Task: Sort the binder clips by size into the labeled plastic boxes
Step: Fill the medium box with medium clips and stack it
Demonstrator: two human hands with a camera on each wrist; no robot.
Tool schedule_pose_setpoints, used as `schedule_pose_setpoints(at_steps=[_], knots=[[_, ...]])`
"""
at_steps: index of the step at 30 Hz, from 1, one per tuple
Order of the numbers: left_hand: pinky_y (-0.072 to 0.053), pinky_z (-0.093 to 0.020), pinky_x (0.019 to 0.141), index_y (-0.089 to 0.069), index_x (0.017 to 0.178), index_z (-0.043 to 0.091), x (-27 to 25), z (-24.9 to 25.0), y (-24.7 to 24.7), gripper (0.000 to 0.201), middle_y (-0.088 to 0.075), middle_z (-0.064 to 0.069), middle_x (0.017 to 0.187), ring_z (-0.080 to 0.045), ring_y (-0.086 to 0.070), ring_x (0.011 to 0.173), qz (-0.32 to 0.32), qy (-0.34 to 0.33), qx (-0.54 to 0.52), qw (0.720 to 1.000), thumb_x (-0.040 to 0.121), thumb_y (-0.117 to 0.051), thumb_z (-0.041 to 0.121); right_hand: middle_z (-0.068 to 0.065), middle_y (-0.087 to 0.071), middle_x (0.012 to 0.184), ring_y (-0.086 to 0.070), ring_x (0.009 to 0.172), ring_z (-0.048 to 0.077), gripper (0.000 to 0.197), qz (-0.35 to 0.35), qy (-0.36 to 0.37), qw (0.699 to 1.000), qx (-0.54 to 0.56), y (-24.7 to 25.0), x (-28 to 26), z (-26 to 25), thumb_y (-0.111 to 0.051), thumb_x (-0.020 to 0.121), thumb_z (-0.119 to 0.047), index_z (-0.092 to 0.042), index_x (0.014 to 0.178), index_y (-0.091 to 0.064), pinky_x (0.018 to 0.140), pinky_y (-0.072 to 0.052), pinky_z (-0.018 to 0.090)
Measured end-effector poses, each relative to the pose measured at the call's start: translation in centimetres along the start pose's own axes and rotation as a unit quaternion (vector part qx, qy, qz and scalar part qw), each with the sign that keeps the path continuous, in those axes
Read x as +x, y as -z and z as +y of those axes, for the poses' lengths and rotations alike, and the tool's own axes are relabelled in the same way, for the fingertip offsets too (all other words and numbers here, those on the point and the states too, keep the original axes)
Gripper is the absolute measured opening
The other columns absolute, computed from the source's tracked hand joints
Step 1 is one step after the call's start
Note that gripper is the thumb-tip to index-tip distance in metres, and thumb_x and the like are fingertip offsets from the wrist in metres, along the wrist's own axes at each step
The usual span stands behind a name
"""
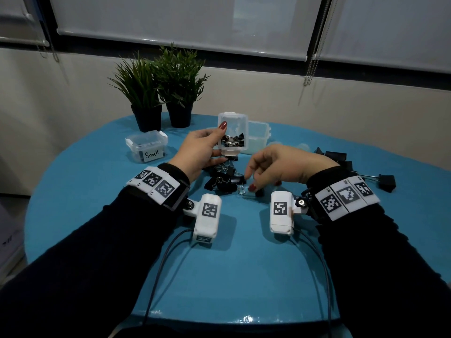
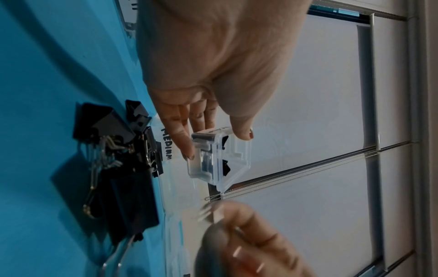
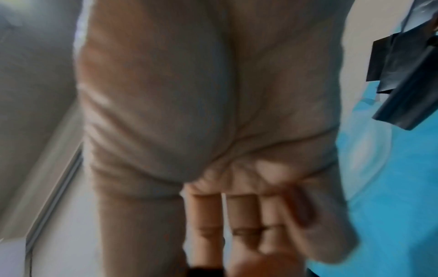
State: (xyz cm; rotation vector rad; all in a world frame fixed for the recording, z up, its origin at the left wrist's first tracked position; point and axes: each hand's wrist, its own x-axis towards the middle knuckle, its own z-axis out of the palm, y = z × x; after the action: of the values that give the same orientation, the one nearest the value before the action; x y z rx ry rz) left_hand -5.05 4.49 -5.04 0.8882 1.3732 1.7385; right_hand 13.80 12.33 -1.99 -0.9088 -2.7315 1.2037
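Observation:
My left hand [image 1: 212, 140] grips a small clear plastic box [image 1: 233, 132] [image 2: 219, 159], tilted above the table, with several black binder clips inside; its label is hidden. Under it lies a pile of black binder clips [image 1: 224, 175] [image 2: 118, 150]. My right hand [image 1: 251, 185] reaches down at the pile's right edge, thumb and fingers pinching a small binder clip [image 1: 241, 189] by its wire handles. A box labeled Small [image 1: 147, 147] stands at the left. A box labeled Medium [image 2: 166, 144] [image 1: 258, 137] sits behind the pile. The right wrist view is blurred, mostly palm.
Several large black binder clips [image 1: 341, 159] lie at the right, one [image 1: 386, 182] near the round blue table's [image 1: 97, 203] edge. Two potted plants [image 1: 166, 93] stand at the back left. The wall and window blinds are right behind the table.

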Motion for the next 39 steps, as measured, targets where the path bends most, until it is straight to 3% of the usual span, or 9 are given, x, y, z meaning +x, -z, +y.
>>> schedule_pose_setpoints(at_steps=[5, 8, 13, 16, 19, 24, 29, 34, 39], knots=[[-0.061, -0.032, 0.076, -0.064, 0.118, 0.006, -0.3, 0.2, -0.1, 0.040, -0.070, -0.007, 0.114, -0.021, -0.071, 0.083, -0.006, 0.004, 0.004, 1.000, 0.096, -0.064, 0.040, 0.002, -0.062, 0.065, -0.043, 0.056, 0.015, 0.013, 0.096, 0.104, 0.952, 0.273, 0.3, 0.2, -0.5, -0.059, 0.094, 0.000, -0.007, 0.103, -0.065, 0.048, -0.036, 0.021], [-0.061, -0.032, 0.076, -0.065, 0.108, 0.011, -0.4, 0.2, -0.1, 0.031, -0.072, -0.002, 0.103, -0.017, -0.072, 0.074, -0.012, 0.010, 0.004, 1.000, 0.096, -0.064, 0.039, 0.002, -0.058, 0.065, -0.042, 0.054, 0.015, 0.009, 0.176, 0.137, 0.908, 0.354, 0.3, 0.3, -1.0, -0.065, 0.093, -0.008, -0.016, 0.091, -0.062, 0.045, -0.031, 0.023], [-0.062, -0.029, 0.069, -0.065, 0.111, 0.009, -0.3, 0.1, -0.1, 0.037, -0.072, -0.005, 0.102, -0.017, -0.070, 0.073, -0.033, 0.024, 0.015, 0.999, 0.093, -0.067, 0.041, 0.002, -0.055, 0.061, -0.039, 0.046, 0.012, 0.026, 0.271, 0.136, 0.877, 0.373, 0.0, 0.6, -1.1, -0.078, 0.081, -0.032, -0.016, 0.069, -0.060, 0.042, -0.029, 0.022], [-0.062, -0.026, 0.063, -0.065, 0.109, 0.007, -0.4, 0.0, -0.2, 0.037, -0.070, -0.006, 0.102, -0.019, -0.069, 0.073, -0.047, 0.032, 0.017, 0.998, 0.092, -0.068, 0.041, 0.001, -0.045, 0.052, -0.029, 0.042, 0.013, 0.041, 0.280, 0.132, 0.873, 0.377, -0.2, 0.7, -1.2, -0.078, 0.073, -0.044, -0.012, 0.060, -0.055, 0.040, -0.022, 0.020], [-0.062, -0.027, 0.062, -0.065, 0.111, 0.005, -0.6, 0.0, -0.3, 0.039, -0.072, -0.009, 0.103, -0.022, -0.072, 0.077, -0.068, 0.050, 0.022, 0.996, 0.093, -0.067, 0.039, 0.001, -0.038, 0.049, -0.025, 0.040, 0.014, 0.047, 0.293, 0.115, 0.870, 0.380, -0.2, 0.7, -1.3, -0.075, 0.080, -0.047, -0.013, 0.056, -0.053, 0.040, -0.020, 0.020], [-0.060, -0.026, 0.061, -0.067, 0.114, 0.008, -0.7, 0.0, -0.2, 0.045, -0.067, -0.013, 0.124, -0.031, -0.068, 0.095, -0.082, 0.059, 0.043, 0.994, 0.089, -0.070, 0.044, 0.003, -0.046, 0.052, -0.031, 0.037, 0.013, 0.047, 0.339, 0.098, 0.850, 0.391, -0.2, 0.7, -1.3, -0.080, 0.078, -0.044, -0.013, 0.059, -0.050, 0.038, -0.025, 0.019], [-0.062, -0.027, 0.064, -0.068, 0.107, 0.010, -0.7, 0.0, -0.3, 0.033, -0.077, -0.005, 0.096, -0.024, -0.074, 0.084, -0.099, 0.057, 0.038, 0.993, 0.093, -0.066, 0.040, 0.017, -0.075, 0.078, -0.070, 0.058, 0.021, 0.031, 0.291, 0.131, 0.864, 0.389, -0.7, 0.5, -1.7, -0.078, 0.083, -0.033, -0.004, 0.086, -0.066, 0.040, -0.043, 0.021], [-0.061, -0.027, 0.064, -0.068, 0.104, 0.008, -0.8, 0.1, -0.3, 0.033, -0.076, 0.000, 0.083, -0.019, -0.074, 0.074, -0.099, 0.047, 0.035, 0.993, 0.096, -0.063, 0.040, 0.021, -0.075, 0.100, -0.074, 0.071, 0.024, 0.032, 0.255, 0.137, 0.885, 0.364, -1.0, 0.5, -1.8, -0.076, 0.085, -0.008, 0.003, 0.111, -0.062, 0.044, -0.048, 0.023], [-0.063, -0.030, 0.068, -0.069, 0.107, 0.006, -0.8, 0.1, -0.3, 0.040, -0.078, -0.004, 0.092, -0.021, -0.073, 0.076, -0.096, 0.057, 0.033, 0.993, 0.094, -0.065, 0.044, 0.013, -0.077, 0.080, -0.067, 0.053, 0.020, 0.007, 0.345, 0.143, 0.894, 0.248, -1.0, 1.3, -1.5, -0.073, 0.089, -0.011, -0.008, 0.092, -0.068, 0.040, -0.044, 0.024]])
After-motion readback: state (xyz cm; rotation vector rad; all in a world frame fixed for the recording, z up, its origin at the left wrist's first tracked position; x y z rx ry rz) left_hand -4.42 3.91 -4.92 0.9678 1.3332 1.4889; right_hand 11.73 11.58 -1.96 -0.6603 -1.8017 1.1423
